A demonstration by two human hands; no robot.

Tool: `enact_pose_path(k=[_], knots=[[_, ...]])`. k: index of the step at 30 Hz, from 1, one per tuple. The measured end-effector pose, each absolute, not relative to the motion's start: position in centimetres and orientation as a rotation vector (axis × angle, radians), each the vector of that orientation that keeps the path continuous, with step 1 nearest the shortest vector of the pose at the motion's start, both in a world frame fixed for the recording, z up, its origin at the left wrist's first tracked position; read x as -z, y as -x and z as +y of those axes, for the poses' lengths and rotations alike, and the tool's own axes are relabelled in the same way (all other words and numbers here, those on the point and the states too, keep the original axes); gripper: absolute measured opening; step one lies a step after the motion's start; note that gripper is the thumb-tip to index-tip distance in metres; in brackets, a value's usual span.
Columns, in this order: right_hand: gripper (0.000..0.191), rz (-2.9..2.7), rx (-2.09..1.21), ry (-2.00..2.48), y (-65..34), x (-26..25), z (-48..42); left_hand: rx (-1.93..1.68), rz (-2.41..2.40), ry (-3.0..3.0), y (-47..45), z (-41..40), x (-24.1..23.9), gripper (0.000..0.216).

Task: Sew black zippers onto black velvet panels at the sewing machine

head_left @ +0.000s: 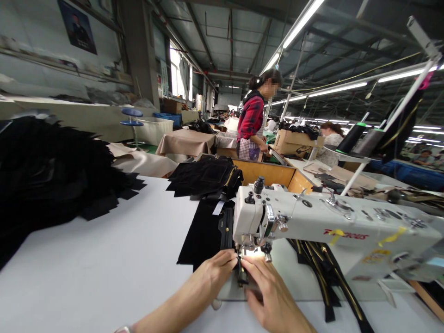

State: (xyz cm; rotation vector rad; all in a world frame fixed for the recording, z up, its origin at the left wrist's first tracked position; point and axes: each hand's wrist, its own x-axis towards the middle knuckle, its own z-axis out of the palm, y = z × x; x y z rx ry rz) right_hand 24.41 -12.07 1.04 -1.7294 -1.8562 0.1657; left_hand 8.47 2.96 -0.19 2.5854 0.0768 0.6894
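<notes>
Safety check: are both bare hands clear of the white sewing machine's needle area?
No, left hand and right hand both touch the black zipper strip under the white sewing machine.

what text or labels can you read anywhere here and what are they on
Nothing reads clearly.
Red brand lettering on the sewing machine: partly under yellow tape, blurred.
Yellow sticker on the machine: too small.
Wall poster: no legible text.

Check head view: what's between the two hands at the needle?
A narrow black strip lies between the left hand and right hand, at the needle of the sewing machine; head view shows it.
</notes>
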Motion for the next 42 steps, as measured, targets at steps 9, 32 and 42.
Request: enact_pose_path(k=[9, 32, 42], knots=[[0.061, -1.848, -0.190, 1.739, -24.3, -1.4, -12.0, -0.702, 0.025, -2.592, -8.9, 3.4, 1.2, 0.030], [0.032, -1.870, -0.240, 1.413, -24.0, -2.7, -12.0, -0.825, 0.003, -2.943, -5.8, -0.4, -1.4, 0.022], [0.025, -1.904, -0.230, 1.371, -23.9, -2.9, -12.4, -0.703, 0.127, -3.067, -6.9, 3.4, -3.4, 0.031]])
